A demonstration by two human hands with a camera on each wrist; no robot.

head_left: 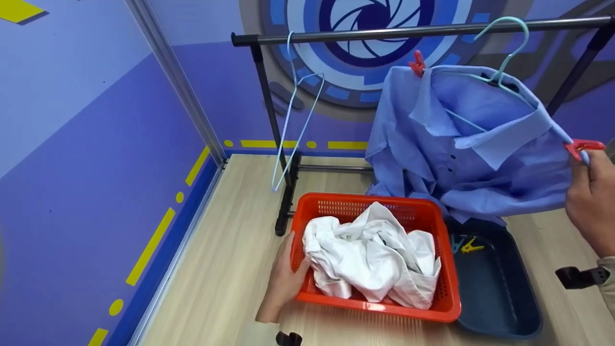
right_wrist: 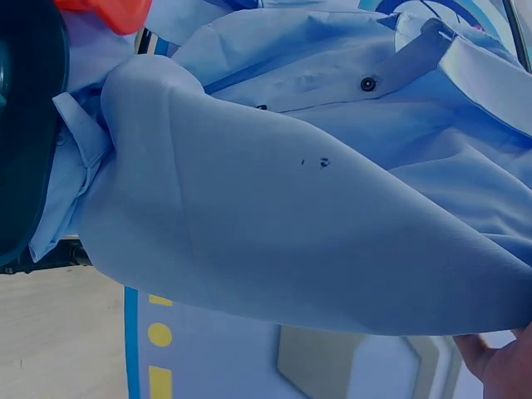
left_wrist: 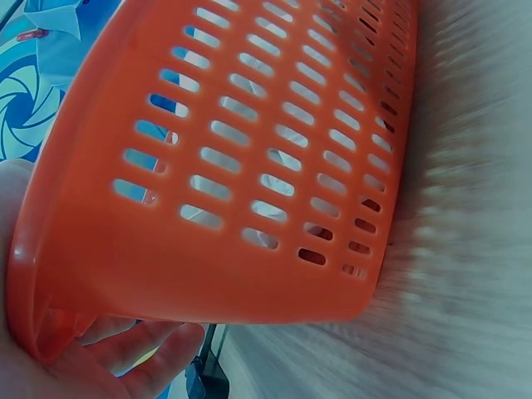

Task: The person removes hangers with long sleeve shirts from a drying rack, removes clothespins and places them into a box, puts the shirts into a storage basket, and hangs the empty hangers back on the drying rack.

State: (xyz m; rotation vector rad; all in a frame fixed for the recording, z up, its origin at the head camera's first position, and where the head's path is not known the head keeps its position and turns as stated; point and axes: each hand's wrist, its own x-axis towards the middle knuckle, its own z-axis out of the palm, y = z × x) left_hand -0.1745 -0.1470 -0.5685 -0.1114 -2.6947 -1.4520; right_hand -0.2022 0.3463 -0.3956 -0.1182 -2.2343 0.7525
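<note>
My left hand (head_left: 284, 276) grips the left rim of a red plastic basket (head_left: 377, 311), fingers outside and thumb over the edge. A crumpled white garment (head_left: 370, 254) lies in the basket. In the left wrist view, the slotted basket wall (left_wrist: 249, 287) fills most of the picture. My right hand (head_left: 593, 206) pinches a red clothespin (head_left: 581, 145) at the right shoulder of a blue button-up shirt (head_left: 519, 185). The shirt is on a light-green hanger (head_left: 509, 62); I cannot tell whether its hook bears on the rod. Another red clothespin (head_left: 417, 64) clips the other shoulder.
A dark metal rack rod (head_left: 375, 33) runs across the back, with a bare wire hanger (head_left: 294, 113) at its left. A dark tray (head_left: 499, 288) beside the basket holds a yellow clothespin (head_left: 472, 246) and a blue one (head_left: 456, 244). A patterned wall (head_left: 86, 125) stands left.
</note>
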